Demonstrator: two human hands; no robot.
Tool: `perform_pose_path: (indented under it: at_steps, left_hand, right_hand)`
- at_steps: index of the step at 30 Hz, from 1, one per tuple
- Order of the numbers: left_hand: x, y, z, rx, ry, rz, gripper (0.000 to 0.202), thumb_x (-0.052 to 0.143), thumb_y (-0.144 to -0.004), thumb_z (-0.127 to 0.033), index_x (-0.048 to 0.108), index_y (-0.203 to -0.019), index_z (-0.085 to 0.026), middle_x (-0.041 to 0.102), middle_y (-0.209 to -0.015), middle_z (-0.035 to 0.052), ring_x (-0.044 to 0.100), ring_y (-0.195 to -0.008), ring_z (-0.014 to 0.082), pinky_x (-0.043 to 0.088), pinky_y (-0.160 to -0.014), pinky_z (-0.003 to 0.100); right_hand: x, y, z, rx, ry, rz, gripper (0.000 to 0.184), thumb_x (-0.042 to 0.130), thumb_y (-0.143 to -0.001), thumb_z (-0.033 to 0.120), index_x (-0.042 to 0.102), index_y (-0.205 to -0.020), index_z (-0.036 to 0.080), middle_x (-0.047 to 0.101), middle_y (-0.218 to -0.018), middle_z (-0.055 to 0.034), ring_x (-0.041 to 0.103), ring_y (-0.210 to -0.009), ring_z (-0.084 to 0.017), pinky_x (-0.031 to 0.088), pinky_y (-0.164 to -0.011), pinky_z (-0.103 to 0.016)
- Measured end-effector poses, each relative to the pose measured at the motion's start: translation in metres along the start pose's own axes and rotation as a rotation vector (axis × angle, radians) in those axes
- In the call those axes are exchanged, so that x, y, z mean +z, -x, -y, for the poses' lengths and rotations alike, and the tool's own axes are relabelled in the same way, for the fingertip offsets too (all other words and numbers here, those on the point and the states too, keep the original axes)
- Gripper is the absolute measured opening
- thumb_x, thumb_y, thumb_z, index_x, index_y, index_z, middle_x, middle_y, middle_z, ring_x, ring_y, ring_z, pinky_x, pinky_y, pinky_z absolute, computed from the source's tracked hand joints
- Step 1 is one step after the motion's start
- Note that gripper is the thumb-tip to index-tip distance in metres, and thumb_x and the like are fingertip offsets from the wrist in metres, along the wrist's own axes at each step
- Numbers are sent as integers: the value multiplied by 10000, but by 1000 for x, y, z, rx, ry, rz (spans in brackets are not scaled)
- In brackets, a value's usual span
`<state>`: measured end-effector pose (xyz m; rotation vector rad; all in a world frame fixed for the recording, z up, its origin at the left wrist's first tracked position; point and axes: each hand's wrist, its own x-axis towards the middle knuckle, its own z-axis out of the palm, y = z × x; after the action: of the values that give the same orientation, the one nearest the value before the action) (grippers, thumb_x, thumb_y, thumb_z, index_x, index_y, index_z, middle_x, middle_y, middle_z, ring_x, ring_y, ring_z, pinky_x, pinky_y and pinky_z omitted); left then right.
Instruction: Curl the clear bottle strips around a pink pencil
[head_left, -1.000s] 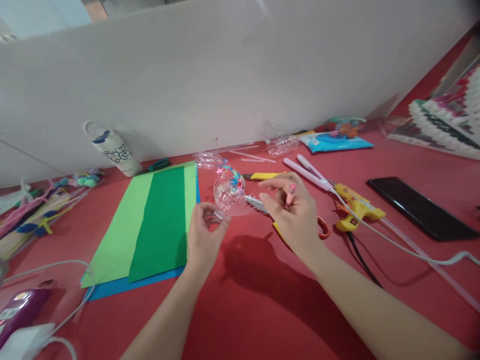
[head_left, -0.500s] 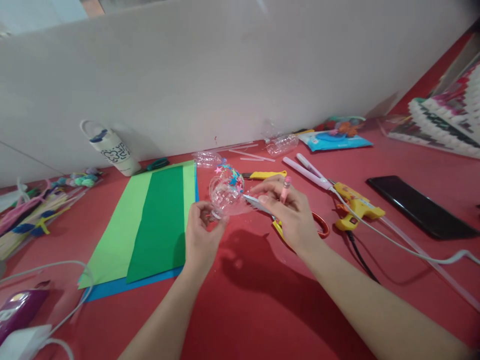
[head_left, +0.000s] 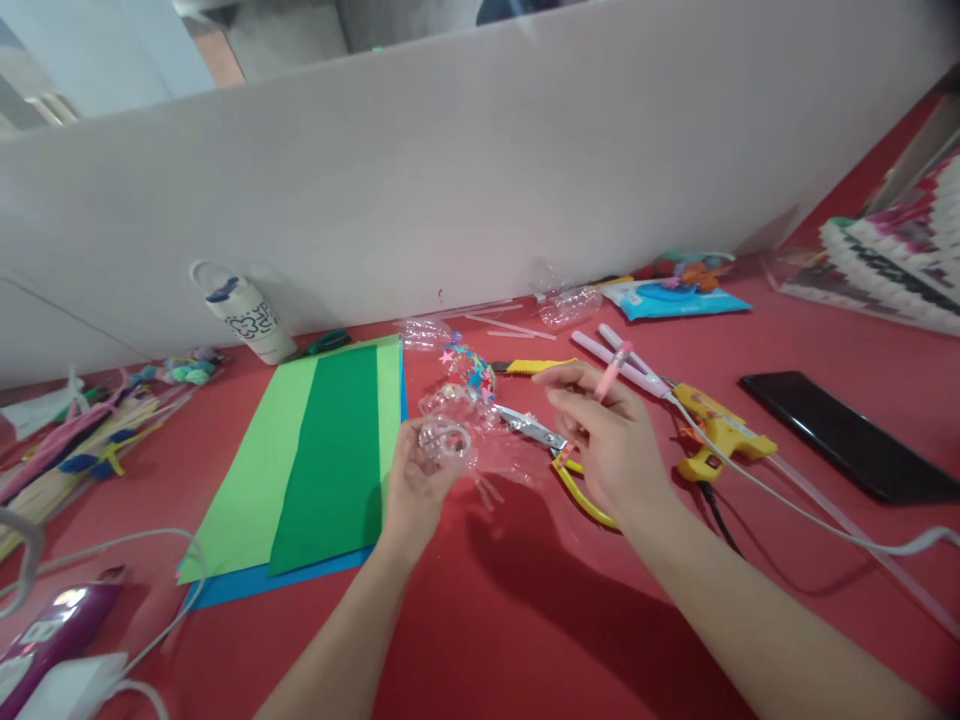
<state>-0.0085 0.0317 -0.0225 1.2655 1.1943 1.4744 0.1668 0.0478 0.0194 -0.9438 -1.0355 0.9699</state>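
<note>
My left hand (head_left: 417, 478) is closed around a clear plastic bottle piece (head_left: 444, 440), its round opening turned toward me. A pink pencil (head_left: 613, 372) sits in my right hand (head_left: 606, 432), eraser end up. Beneath that hand lie scissors (head_left: 534, 430) with yellow handles, partly hidden by the fingers. Just beyond the bottle piece is a clear container of colourful star shapes (head_left: 472, 372). A yellow cutter knife (head_left: 531, 367) rests behind the scissors.
Green and blue sheets (head_left: 330, 460) lie left, with a white tumbler (head_left: 247, 318) behind. On the right are a pink flat iron (head_left: 621, 362), yellow glue gun (head_left: 724, 435), its cord and a black phone (head_left: 847, 437). A wall (head_left: 420, 200) bounds the back.
The bottle piece has turned so its opening faces me. My right hand has drawn slightly right, away from it, and the pencil leans more. The whole view has shifted a little.
</note>
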Motion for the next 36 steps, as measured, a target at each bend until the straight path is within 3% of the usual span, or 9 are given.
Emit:
perform_pose_path:
  at_steps: [4, 7, 10, 17, 23, 26, 28, 31, 36]
  left_hand:
    - [-1, -6, -9, 26, 78, 34, 273, 687, -660, -139, 515, -857, -220, 647, -895, 3, 632, -837, 143, 512, -771, 281]
    - [0, -9, -16, 24, 96, 36, 271, 693, -649, -133, 520, -840, -215, 647, -865, 1, 634, -823, 142, 510, -757, 276]
    - [-1, -11, -17, 3, 72, 34, 262, 689, -645, -148, 521, -835, -214, 649, -852, 4, 641, -814, 150, 510, -764, 288]
    - [-8, -4, 6, -65, 34, 3, 296, 701, -630, -175, 528, -866, -212, 657, -903, 22, 642, -871, 163, 490, -821, 300]
    - [-10, 0, 5, -83, -4, -34, 353, 711, -610, -196, 495, -889, -218, 645, -886, 7, 642, -855, 161, 485, -821, 300]
    - [-12, 0, 3, -67, 3, -25, 335, 710, -618, -199, 502, -880, -211, 639, -868, 3, 634, -844, 153, 475, -812, 286]
    - [-14, 0, 2, -70, 29, -24, 337, 718, -615, -200, 505, -875, -209, 638, -866, 4, 628, -835, 149, 473, -804, 278]
    - [-16, 1, 2, -109, 73, -27, 338, 725, -610, -204, 502, -865, -212, 635, -877, 5, 625, -838, 149, 475, -798, 274]
    - [-15, 4, 0, -116, 65, 52, 304, 724, -625, -197, 501, -831, -211, 628, -863, -1, 621, -830, 142, 473, -802, 278]
  right_hand:
    - [4, -3, 14, 18, -67, -3, 175, 540, -640, 100, 663, -714, 199, 502, -618, 22, 305, -434, -65, 213, -383, -220]
    - [6, -5, 21, 18, -30, 36, 151, 513, -699, 126, 647, -725, 192, 510, -605, 17, 416, -458, -86, 284, -403, -224]
    - [6, -6, 18, -19, 125, 80, 143, 493, -770, 165, 628, -802, 195, 521, -638, 19, 417, -463, -92, 295, -415, -230]
    - [0, 4, -10, -392, 540, 113, 131, 486, -842, 165, 589, -774, 211, 572, -809, -24, 552, -767, -180, 429, -663, -309]
    - [-4, 28, -5, -761, 604, 214, 257, 511, -790, 74, 600, -968, 237, 529, -869, -46, 523, -643, -144, 459, -579, -295]
    - [-4, 37, -3, -979, 644, 333, 319, 559, -751, 85, 578, -1034, 232, 567, -833, -52, 565, -693, -168, 490, -587, -291]
    - [-4, 39, -4, -1046, 669, 387, 323, 566, -748, 88, 578, -1044, 220, 584, -804, -50, 580, -701, -173, 495, -584, -286]
    - [-4, 38, -7, -986, 651, 360, 307, 550, -765, 57, 586, -1019, 225, 581, -792, -42, 571, -666, -159, 482, -570, -280]
    - [-7, 28, -6, -725, 600, 218, 189, 525, -817, 78, 600, -923, 216, 518, -813, -32, 487, -561, -115, 422, -504, -266]
